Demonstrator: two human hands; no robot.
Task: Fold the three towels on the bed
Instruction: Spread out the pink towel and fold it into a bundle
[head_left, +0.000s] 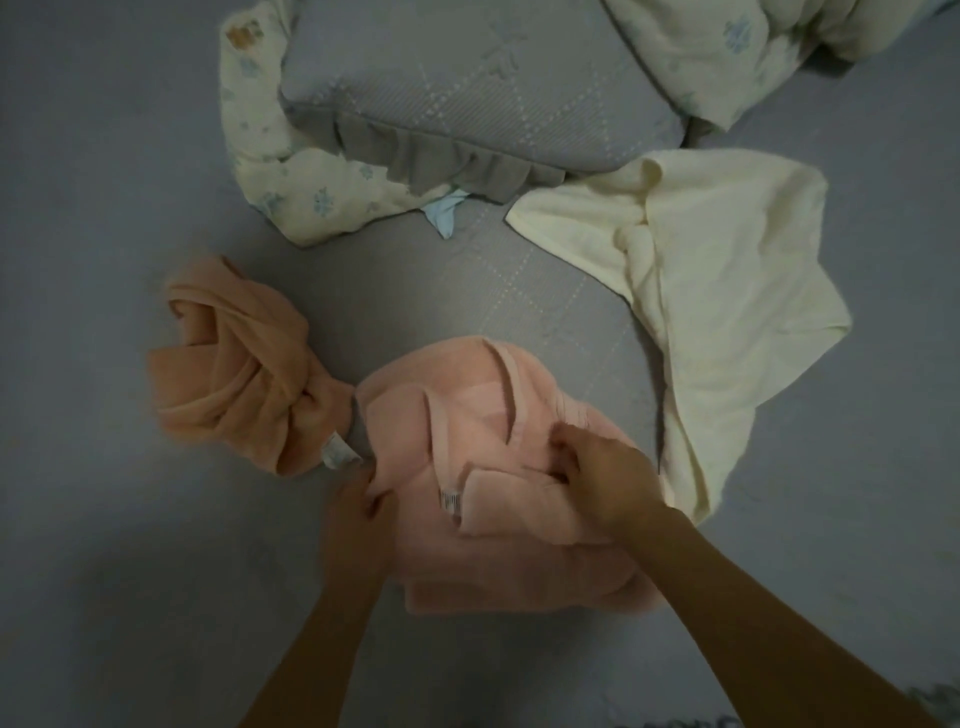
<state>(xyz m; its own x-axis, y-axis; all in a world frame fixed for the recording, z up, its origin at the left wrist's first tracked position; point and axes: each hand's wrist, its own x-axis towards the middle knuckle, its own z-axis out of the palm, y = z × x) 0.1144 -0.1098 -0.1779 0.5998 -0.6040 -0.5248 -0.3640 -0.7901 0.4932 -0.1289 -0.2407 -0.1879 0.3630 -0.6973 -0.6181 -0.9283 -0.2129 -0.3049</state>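
Note:
Three towels lie on the grey bed (104, 208). A pink towel (488, 551) is bunched in front of me, with a white label showing near its middle. My left hand (358, 499) pinches its left edge. My right hand (597, 473) grips a fold on its right part. To the left sits a crumpled orange towel (234, 374), twisted, with a white tag at its lower end. A cream towel (717, 312) is spread loosely at the right, its lower corner beside my right forearm.
A grey quilted pillow (467, 93) with a ruffled edge lies at the back. A cream flowered blanket (270, 171) wraps round its left side and shows again at the top right. A small light blue cloth (444, 210) pokes out under the pillow.

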